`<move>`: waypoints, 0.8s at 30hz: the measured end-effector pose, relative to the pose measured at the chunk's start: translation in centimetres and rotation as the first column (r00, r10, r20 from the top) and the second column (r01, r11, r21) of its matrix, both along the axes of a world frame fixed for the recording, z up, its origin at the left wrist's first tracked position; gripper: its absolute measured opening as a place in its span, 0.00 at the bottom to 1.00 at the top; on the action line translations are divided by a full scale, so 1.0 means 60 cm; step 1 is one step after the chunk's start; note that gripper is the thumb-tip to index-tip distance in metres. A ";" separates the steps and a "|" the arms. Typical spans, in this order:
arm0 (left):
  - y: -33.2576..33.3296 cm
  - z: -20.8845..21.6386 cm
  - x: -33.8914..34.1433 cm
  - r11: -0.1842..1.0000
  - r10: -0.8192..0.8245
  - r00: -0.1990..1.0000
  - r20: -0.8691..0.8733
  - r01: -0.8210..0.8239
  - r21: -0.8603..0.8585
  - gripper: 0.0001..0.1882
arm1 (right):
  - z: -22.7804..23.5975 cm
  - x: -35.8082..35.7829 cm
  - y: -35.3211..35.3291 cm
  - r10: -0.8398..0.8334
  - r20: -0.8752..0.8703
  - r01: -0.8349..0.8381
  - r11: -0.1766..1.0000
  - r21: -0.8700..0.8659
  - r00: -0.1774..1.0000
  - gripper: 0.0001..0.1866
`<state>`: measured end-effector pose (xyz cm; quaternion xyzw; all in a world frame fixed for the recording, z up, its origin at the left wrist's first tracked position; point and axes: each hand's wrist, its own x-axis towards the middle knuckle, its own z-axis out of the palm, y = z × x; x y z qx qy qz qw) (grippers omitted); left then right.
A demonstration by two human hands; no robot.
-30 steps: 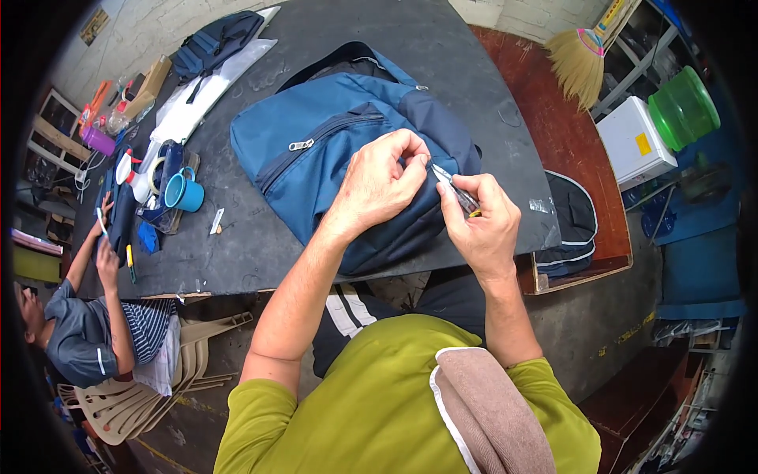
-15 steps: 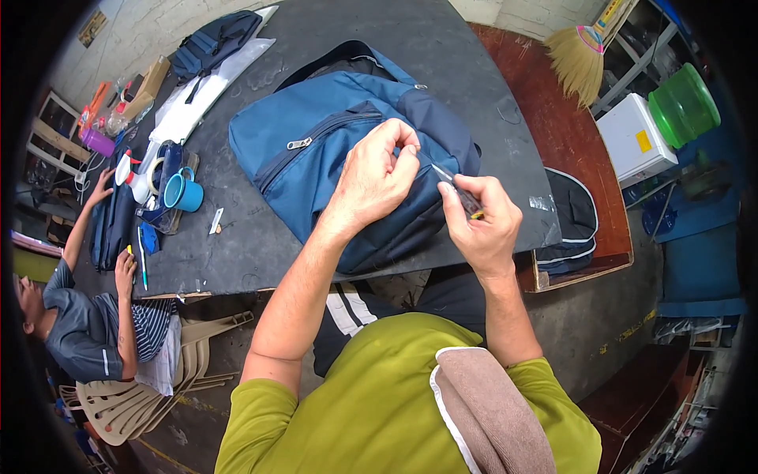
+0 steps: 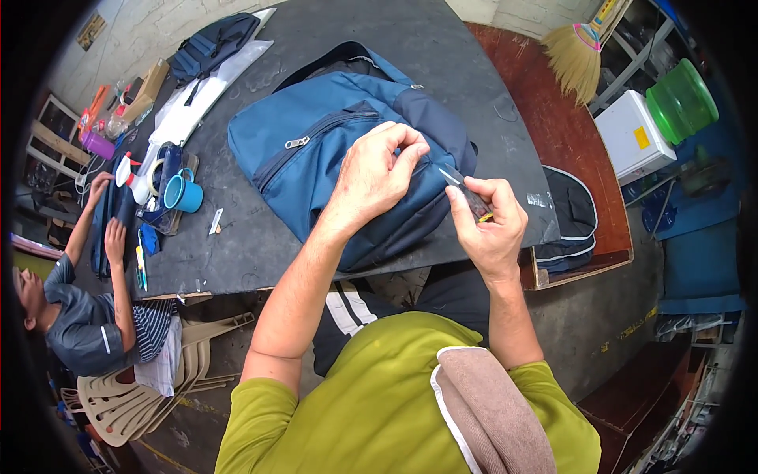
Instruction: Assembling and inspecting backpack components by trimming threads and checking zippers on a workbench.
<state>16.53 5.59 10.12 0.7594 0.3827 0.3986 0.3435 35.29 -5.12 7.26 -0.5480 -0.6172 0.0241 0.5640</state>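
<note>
A blue and navy backpack (image 3: 316, 110) lies on the dark table in front of me, its zipped pocket facing up. Over its right part, my left hand (image 3: 379, 170) is closed in a pinch of thumb and forefinger; whatever is between the fingertips is too small to make out. My right hand (image 3: 493, 225) grips a pair of thread snips (image 3: 454, 178), with the pointed metal blades aimed up and left toward the left fingertips. Most of the handle is hidden in my palm.
A co-worker (image 3: 87, 332) sits at the left with both hands on a dark folded bag (image 3: 110, 225). Nearby stand a blue mug (image 3: 184, 193) and a spray bottle (image 3: 136, 182). Another dark backpack (image 3: 567, 217) lies in a wooden bench (image 3: 553, 110) at the right.
Both my hands have shifted slightly right over the backpack, the snips still in the right one. The co-worker's nearer hand has moved up onto the dark bag, leaving a yellow item on the table.
</note>
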 end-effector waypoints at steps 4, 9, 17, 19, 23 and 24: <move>0.001 -0.005 -0.002 1.000 -0.004 0.999 0.040 0.003 0.026 0.07 | 0.000 -0.006 0.009 0.005 0.024 -0.005 1.000 0.012 1.000 0.12; -0.017 0.021 0.000 1.000 0.025 1.000 0.011 -0.024 -0.011 0.07 | 0.001 -0.003 0.007 -0.018 0.026 0.018 1.000 -0.018 1.000 0.12; 0.003 -0.017 -0.005 0.992 -0.025 0.998 -0.051 0.031 0.119 0.07 | 0.004 -0.005 0.003 -0.016 0.027 0.017 0.999 -0.041 0.999 0.12; 0.007 -0.026 -0.005 0.975 0.004 1.000 -0.006 -0.003 0.221 0.04 | 0.006 -0.008 0.004 -0.012 0.028 0.013 0.999 -0.037 1.000 0.12; -0.016 0.010 0.000 0.998 -0.008 0.999 -0.048 0.011 0.058 0.03 | 0.000 -0.001 0.003 -0.026 0.015 0.027 0.999 -0.045 1.000 0.12; -0.012 0.002 -0.003 0.992 -0.024 0.998 -0.061 0.032 0.120 0.03 | 0.001 -0.002 0.003 -0.028 0.019 0.029 0.998 -0.053 0.999 0.12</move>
